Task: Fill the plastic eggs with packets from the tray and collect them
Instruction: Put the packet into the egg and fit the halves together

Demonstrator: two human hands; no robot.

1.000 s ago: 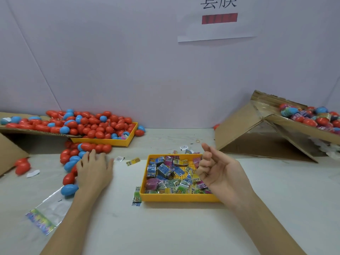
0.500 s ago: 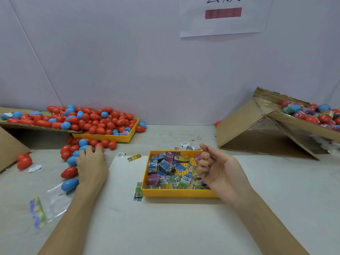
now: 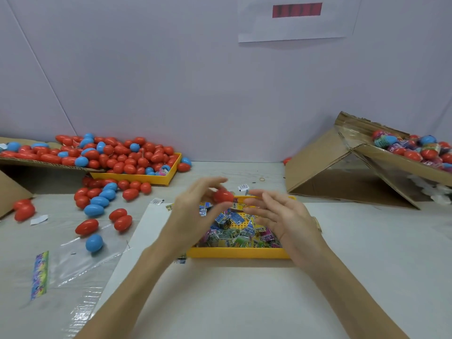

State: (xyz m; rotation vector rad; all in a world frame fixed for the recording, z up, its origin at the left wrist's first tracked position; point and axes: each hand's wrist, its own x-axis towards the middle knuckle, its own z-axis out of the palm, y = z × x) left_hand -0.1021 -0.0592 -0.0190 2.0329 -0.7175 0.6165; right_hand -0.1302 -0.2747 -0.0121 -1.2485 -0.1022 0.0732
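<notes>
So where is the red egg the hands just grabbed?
The red egg is in the middle of the head view, held in the left hand above the far edge of the yellow packet tray, beside the right hand.

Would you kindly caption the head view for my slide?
Left hand holds a red plastic egg above the yellow tray of colourful packets; right hand approaches.
</notes>
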